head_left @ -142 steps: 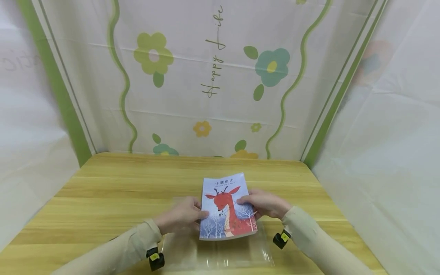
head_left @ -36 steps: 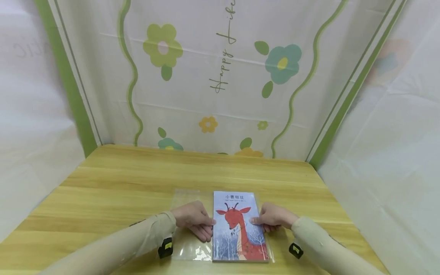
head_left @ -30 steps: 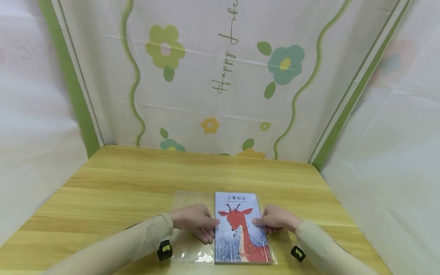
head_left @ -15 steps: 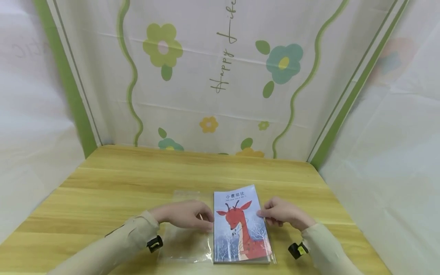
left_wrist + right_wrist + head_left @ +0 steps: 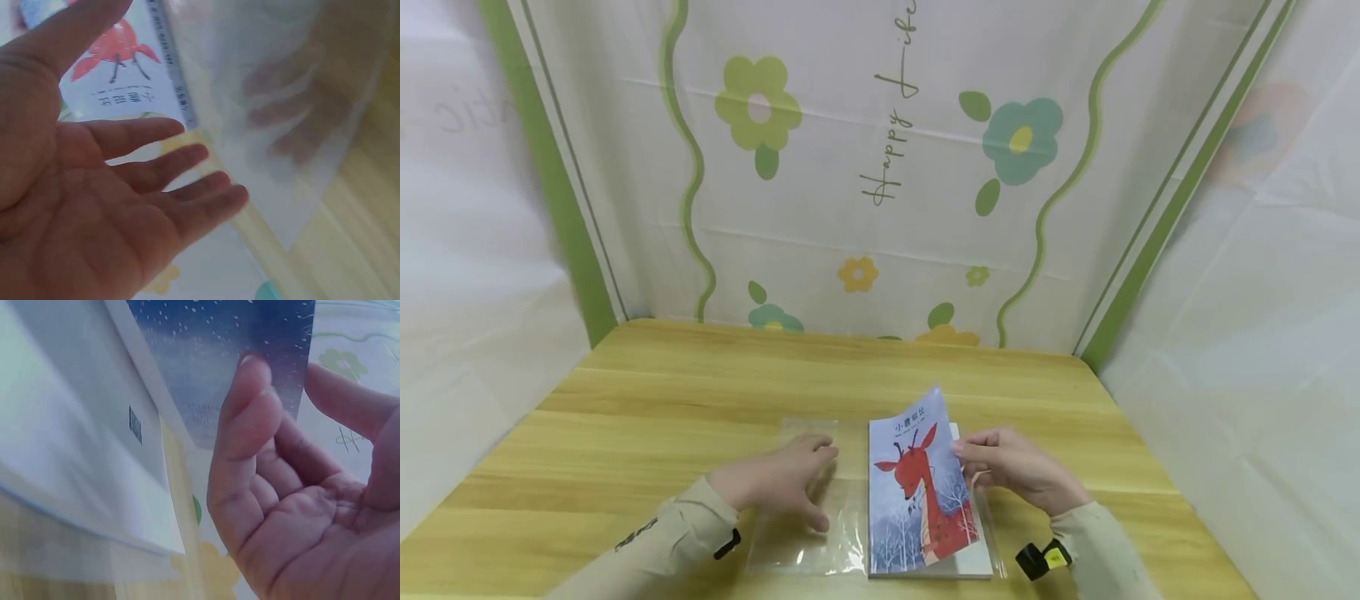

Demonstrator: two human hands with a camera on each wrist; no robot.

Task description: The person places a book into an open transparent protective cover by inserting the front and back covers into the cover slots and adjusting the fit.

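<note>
Fingers of the right hand point(image 5: 1011, 467) pinch the front cover of the book point(image 5: 921, 500), lifting its edge at lower centre of the head view. Left hand point(image 5: 778, 483) fingers spread flat on the clear plastic sleeve point(image 5: 808, 537) beside it on the table point(image 5: 662, 400).

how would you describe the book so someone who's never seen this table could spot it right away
On the near edge of the wooden table, between the two hands, the book lies on a clear plastic sheet. The right hand lifts its front cover at the outer edge, and the left hand rests on the plastic beside it. It is the only printed thing there: a pale blue cover with a red deer.
</note>
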